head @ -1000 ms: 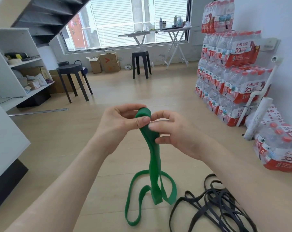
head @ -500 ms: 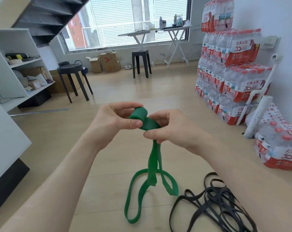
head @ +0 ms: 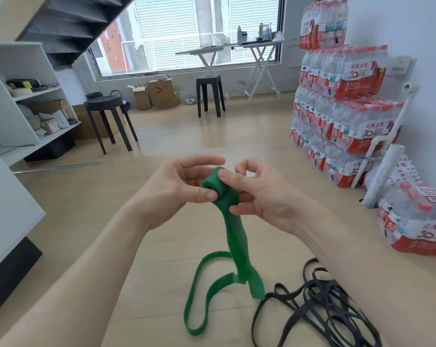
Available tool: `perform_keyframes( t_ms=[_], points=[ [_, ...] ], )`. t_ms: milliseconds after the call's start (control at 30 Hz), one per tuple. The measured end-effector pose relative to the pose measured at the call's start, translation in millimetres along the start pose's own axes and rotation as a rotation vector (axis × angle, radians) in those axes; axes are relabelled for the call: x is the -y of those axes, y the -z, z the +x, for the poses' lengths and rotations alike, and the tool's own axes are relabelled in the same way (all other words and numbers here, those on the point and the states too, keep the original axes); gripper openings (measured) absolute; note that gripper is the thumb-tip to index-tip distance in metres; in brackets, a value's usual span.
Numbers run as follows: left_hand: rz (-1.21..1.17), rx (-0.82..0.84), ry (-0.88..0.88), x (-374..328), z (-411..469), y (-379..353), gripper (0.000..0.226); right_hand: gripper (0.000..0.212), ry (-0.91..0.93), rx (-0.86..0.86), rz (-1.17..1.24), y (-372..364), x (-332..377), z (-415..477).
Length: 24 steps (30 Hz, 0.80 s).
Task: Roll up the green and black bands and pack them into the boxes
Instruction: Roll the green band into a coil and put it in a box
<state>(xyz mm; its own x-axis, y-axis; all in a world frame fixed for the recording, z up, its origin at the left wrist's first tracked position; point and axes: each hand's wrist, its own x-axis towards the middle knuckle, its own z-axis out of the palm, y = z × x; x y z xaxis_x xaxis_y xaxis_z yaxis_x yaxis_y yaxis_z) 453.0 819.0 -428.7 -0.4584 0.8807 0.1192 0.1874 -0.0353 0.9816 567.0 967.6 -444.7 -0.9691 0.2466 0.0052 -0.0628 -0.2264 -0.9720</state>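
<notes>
The green band (head: 237,236) is partly wound. A small tight roll (head: 215,185) sits between the two hands at chest height, and the rest of the strap drops from it to the floor (head: 149,246), where it ends in a loose loop.

The left hand (head: 176,189) pinches the roll. Its thumb (head: 204,195) presses the near open end, and its other fingers curl behind. The right hand (head: 262,199) has its thumb laid over the top of the roll and its lower fingers curled under the strap just below. Its forefinger is bent clear above.

What matters for the next turn is that the unwound length hangs almost straight down from the fingers, leaning slightly right. The roll's own axis lies across that, pointing roughly toward the camera. Both hands touch the roll, so neither has to reach. My guess is that winding goes on downward along the strap.

The black bands (head: 319,304) lie in a tangle on the floor, just right of the green loop, and no hand is on them. Cardboard boxes (head: 161,93) stand far off under the window, and it is hard to say from here whether they are the ones meant for packing
</notes>
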Motion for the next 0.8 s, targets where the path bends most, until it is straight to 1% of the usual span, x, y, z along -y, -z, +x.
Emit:
perform_keyframes(
  t_ms=[33, 100, 167, 200, 233, 300, 367, 433, 467, 533, 567, 600, 700, 733, 800],
  points=[
    [-0.128, 0.030, 0.012, 6, 1, 2, 0.060, 0.034, 0.000, 0.041, 0.064, 0, 0, 0],
    [-0.254, 0.041, 0.007, 13, 4, 0, 0.066, 0.031, -0.003, 0.094, 0.155, 0, 1, -1],
    [-0.265, 0.006, -0.019, 12, 6, -5, 0.066, 0.028, -0.008, 0.123, 0.203, 1, 2, -2],
    [-0.231, -0.016, -0.031, 9, 6, -6, 0.064, 0.026, -0.016, 0.137, 0.208, 2, 3, -1],
    [-0.164, -0.045, -0.042, 4, 5, -8, 0.060, 0.025, -0.028, 0.149, 0.192, 3, 3, -1],
    [0.051, -0.131, -0.060, -7, 1, -9, 0.047, 0.024, -0.046, 0.146, 0.085, 8, 3, 0],
    [0.339, -0.208, -0.049, -17, -2, -11, 0.042, 0.022, -0.012, 0.057, -0.161, 12, 6, 0],
    [0.600, -0.216, -0.034, -22, -4, -15, 0.037, 0.022, 0.079, -0.035, -0.462, 12, 12, -3],
    [0.693, -0.214, -0.031, -21, -4, -16, 0.035, 0.026, 0.125, -0.039, -0.588, 9, 16, -5],
    [0.806, -0.228, -0.026, -20, -4, -17, 0.036, 0.033, 0.203, 0.000, -0.816, -3, 18, -9],
    [0.843, -0.237, -0.025, -20, -3, -19, 0.041, 0.035, 0.230, 0.003, -0.913, -8, 15, -9],
    [0.889, -0.233, -0.026, -20, -2, -21, 0.050, 0.038, 0.242, -0.009, -0.973, -10, 12, -8],
    [1.100, -0.156, -0.053, -19, -1, -30, 0.078, 0.046, 0.206, -0.064, -0.966, -10, 4, -5],
    [1.138, -0.137, -0.068, -19, 0, -32, 0.083, 0.049, 0.192, -0.067, -0.961, -8, 3, -4],
    [1.139, -0.113, -0.092, -17, 1, -34, 0.088, 0.053, 0.190, -0.052, -0.976, -5, 5, -5]
  ],
)
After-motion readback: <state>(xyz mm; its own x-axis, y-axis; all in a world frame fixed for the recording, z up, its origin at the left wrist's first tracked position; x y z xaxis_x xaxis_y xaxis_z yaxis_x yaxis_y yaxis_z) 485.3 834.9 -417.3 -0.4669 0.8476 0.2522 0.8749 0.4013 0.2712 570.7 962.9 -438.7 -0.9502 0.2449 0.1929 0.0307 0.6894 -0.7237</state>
